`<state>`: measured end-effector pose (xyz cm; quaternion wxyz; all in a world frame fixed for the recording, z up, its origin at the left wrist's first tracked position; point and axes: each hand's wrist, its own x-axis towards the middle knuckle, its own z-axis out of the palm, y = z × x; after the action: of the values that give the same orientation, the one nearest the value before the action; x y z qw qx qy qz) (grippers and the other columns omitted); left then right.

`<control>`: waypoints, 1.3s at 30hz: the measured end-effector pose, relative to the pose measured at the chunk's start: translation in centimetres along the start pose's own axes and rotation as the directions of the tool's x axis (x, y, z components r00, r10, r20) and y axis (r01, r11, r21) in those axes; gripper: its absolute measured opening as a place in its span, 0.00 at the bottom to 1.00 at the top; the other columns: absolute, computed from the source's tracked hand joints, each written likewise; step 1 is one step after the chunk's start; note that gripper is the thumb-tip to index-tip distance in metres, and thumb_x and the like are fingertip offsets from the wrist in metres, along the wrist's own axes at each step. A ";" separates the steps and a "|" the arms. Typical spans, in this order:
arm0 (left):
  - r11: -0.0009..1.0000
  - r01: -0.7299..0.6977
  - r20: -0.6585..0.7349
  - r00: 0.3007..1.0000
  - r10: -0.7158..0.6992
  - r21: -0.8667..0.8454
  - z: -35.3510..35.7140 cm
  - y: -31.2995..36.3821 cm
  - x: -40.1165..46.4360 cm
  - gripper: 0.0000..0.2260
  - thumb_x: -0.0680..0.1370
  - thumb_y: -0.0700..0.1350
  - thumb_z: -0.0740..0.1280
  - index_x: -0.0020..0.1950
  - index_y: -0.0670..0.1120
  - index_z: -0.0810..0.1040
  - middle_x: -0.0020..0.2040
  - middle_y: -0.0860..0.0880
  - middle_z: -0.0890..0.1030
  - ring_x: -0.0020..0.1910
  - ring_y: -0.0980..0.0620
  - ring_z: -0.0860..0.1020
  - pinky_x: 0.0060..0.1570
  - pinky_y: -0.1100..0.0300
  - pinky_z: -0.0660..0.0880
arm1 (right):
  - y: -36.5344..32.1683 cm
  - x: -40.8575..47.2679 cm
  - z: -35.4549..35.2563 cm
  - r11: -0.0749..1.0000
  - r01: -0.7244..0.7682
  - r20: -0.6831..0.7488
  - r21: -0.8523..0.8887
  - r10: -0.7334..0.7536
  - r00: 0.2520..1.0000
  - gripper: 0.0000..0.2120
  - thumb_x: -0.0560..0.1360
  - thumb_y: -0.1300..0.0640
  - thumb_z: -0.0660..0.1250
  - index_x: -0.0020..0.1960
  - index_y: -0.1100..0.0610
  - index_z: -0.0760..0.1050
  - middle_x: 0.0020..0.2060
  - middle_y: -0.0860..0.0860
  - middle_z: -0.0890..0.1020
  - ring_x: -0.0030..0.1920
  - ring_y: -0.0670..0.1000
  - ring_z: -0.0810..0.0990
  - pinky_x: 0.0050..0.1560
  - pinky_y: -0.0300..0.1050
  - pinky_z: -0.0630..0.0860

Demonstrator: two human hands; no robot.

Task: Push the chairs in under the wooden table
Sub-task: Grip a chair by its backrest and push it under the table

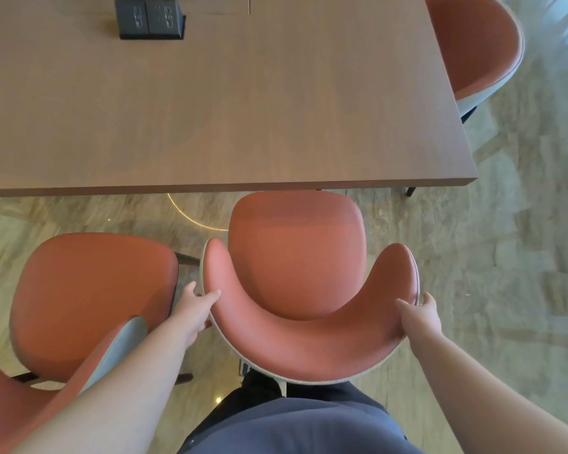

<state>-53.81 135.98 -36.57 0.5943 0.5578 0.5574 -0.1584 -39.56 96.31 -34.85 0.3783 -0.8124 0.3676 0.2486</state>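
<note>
Chair one [89,299] stands at the far left, left of the left hand [195,304], its red seat well short of the table [230,103] edge and its grey-backed rest curving toward the camera under the left forearm. Beyond the fingers of both hands lies the table, a brown wooden top, with a black socket box [150,18] at its far side, up and left of the left hand.

The left hand grips the left wing of the middle chair [295,273]: thumb over the red inner face, the other fingers curled round the outer edge and mostly hidden behind it. Between the two hands sits that chair's seat, its front edge just meeting the table's near edge, so the seat is not yet under the top. The curved back runs from one hand round to the other, close against the person's dark clothing.

The right hand [420,314] grips the right wing the same way, thumb on the inner face, fingers wrapped round the rim. Far beyond the right fingers, at the table's right end, a third chair [476,47] is partly tucked under the top. Marbled floor [522,257] lies beneath everything.
</note>
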 end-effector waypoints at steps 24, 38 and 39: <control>0.984 0.086 -0.321 0.946 -0.031 0.156 2.9 0.9 7.8 0.32 0.73 0.49 0.78 0.73 0.41 0.71 0.67 0.39 0.78 0.60 0.37 0.79 0.61 0.40 0.77 | -1.3 10.4 -0.1 0.998 -0.065 0.213 0.000 0.063 0.975 0.13 0.75 0.60 0.72 0.59 0.53 0.77 0.51 0.55 0.85 0.50 0.59 0.84 0.49 0.55 0.82; 0.989 -0.036 -0.305 0.949 0.079 0.145 4.4 4.7 7.9 0.24 0.76 0.44 0.75 0.70 0.40 0.75 0.62 0.40 0.81 0.54 0.39 0.82 0.57 0.47 0.78 | -6.4 12.5 -1.3 0.990 0.142 0.163 -0.004 -0.139 0.977 0.08 0.75 0.61 0.70 0.51 0.51 0.76 0.48 0.54 0.84 0.47 0.55 0.83 0.42 0.48 0.79; 0.989 -0.042 -0.304 0.949 0.084 0.142 4.6 5.0 8.1 0.22 0.76 0.43 0.75 0.67 0.41 0.76 0.61 0.40 0.82 0.52 0.40 0.82 0.55 0.48 0.78 | -6.8 12.9 -1.4 0.989 0.147 0.166 -0.008 -0.144 0.976 0.08 0.75 0.61 0.70 0.51 0.51 0.76 0.48 0.54 0.84 0.47 0.56 0.83 0.42 0.49 0.79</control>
<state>-44.84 137.24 -42.01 0.4657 0.6318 0.6134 -0.0874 -26.22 92.95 -39.89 0.4165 -0.8174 0.2721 0.2904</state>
